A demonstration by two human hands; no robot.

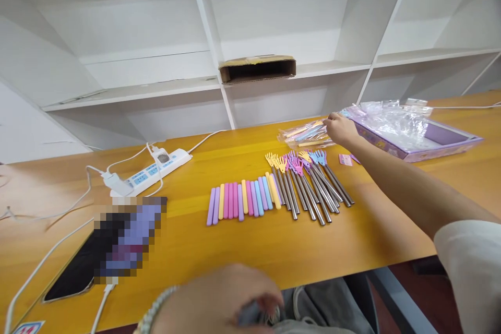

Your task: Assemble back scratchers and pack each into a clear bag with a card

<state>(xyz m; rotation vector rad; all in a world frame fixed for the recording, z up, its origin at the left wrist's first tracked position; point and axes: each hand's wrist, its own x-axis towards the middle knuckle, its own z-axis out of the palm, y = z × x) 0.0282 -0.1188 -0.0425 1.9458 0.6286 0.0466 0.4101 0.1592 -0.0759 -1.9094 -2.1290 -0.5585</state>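
My right hand (340,128) reaches to the back of the table, its fingers pinched at the edge of a clear plastic bag (307,134) with coloured sticks inside. Close to the camera, my left hand (230,300) is blurred at the table's front edge, fingers curled around something dark that I cannot make out. Between them lies a row of pastel handles (236,201) in purple, yellow, pink and blue. Beside the row, metal rods (319,190) with small hand-shaped coloured heads lie in an overlapping pile. A small pink card (345,160) lies near my right forearm.
A purple box (442,154) holding crumpled clear wrappers (403,120) stands at the back right. On the left are a white power strip (156,171), cables and a dark device (78,266). Behind the table, white shelves hold an open cardboard box (258,69).
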